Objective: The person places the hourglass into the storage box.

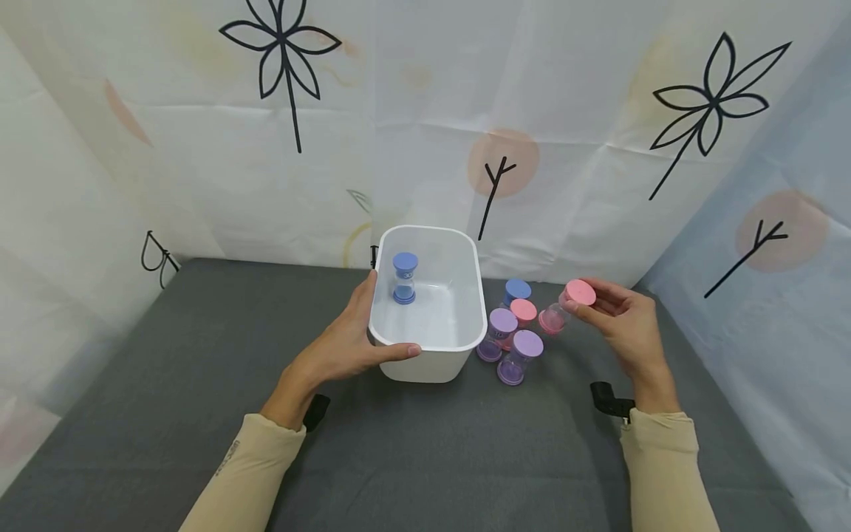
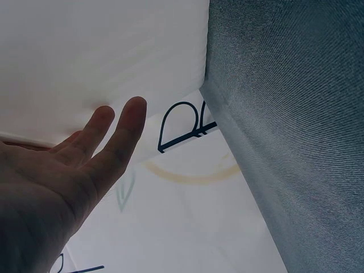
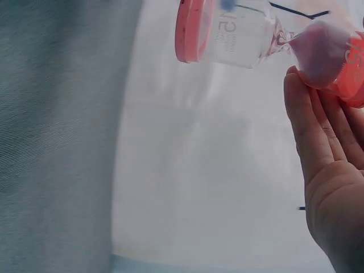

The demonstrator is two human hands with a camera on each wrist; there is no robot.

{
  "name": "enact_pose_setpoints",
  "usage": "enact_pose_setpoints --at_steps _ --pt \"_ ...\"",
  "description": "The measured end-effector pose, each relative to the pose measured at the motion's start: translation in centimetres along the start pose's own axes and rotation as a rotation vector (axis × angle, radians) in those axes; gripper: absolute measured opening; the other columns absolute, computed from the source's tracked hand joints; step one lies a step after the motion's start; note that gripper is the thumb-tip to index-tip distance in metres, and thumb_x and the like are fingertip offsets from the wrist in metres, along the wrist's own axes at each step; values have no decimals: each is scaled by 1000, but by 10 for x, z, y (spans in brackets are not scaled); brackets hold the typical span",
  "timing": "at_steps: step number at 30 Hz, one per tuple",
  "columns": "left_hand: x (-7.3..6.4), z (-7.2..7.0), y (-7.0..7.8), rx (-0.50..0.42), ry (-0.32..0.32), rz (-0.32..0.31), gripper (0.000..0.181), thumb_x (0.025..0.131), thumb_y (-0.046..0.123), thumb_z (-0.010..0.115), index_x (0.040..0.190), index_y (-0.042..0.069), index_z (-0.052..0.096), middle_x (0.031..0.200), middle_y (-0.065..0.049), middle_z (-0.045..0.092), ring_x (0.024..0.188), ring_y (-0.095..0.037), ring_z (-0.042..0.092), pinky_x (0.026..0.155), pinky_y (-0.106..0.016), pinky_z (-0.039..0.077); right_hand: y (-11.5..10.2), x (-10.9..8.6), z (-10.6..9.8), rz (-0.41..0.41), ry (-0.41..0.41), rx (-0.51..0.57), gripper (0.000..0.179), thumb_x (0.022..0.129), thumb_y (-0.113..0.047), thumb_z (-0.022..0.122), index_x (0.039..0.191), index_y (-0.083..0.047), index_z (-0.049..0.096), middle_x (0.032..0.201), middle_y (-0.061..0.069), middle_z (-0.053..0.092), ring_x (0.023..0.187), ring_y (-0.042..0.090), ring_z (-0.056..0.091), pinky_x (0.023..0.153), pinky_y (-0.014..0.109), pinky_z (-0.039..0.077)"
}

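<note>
Grey cloth [image 1: 425,458] spreads under everything, with pale printed sheets [image 1: 425,177] hanging behind. Thumb and fingers of the right hand [image 1: 623,321] pinch the upper cap of a pink timer [image 1: 564,308], at 3 o'clock from the bin [image 1: 428,367]; it leans, top towards 2 o'clock, and I cannot tell whether its base touches the cloth. At 8 o'clock, the left hand [image 1: 342,346] spreads wide at the bin, fingers nearly straight along its side, thumb lying over the near rim. Just beside the held timer, towards 9 o'clock, stand a second pink timer [image 1: 523,309], a loose blue timer [image 1: 517,290] and a purple timer [image 1: 497,335]; another purple timer [image 1: 521,357] sits at 8 o'clock from it. One more, a blue timer [image 1: 404,278], stands upright inside the bin towards 10 o'clock. Beige sleeves [image 1: 661,469] reach in from 5 and 7 o'clock, a black mount [image 1: 608,401] at each wrist.
</note>
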State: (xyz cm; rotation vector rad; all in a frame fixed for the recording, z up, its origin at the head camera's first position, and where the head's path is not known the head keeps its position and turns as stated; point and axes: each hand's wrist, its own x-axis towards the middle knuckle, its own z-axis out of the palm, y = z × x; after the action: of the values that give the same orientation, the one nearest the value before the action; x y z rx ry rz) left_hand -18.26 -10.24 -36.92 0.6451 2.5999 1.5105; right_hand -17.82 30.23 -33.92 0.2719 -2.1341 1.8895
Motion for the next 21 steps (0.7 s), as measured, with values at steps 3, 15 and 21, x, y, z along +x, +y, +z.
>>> enact_pose_setpoints --at_steps 3,15,21 --pt "0 -1 0 -1 0 -4 129 74 56 86 159 43 -10 167 -4 5 142 -37 33 108 -63 33 -9 -2 2 -18 -7 28 47 83 12 77 127 12 63 105 0 75 94 9 73 80 20 55" --pt "-1 -2 1 -6 1 11 128 75 54 86 159 44 -10 166 -7 7 141 -37 33 107 -63 35 -33 -9 15 -85 -22 189 43 86 21 67 128 15 61 109 8 74 96 16 73 86 25 55" --pt "0 -1 1 -14 1 34 130 75 54 87 160 41 -10 166 -7 8 142 -35 32 108 -62 34 -46 -10 27 -115 -22 277 42 87 25 61 128 16 61 111 13 73 97 19 73 84 26 56"
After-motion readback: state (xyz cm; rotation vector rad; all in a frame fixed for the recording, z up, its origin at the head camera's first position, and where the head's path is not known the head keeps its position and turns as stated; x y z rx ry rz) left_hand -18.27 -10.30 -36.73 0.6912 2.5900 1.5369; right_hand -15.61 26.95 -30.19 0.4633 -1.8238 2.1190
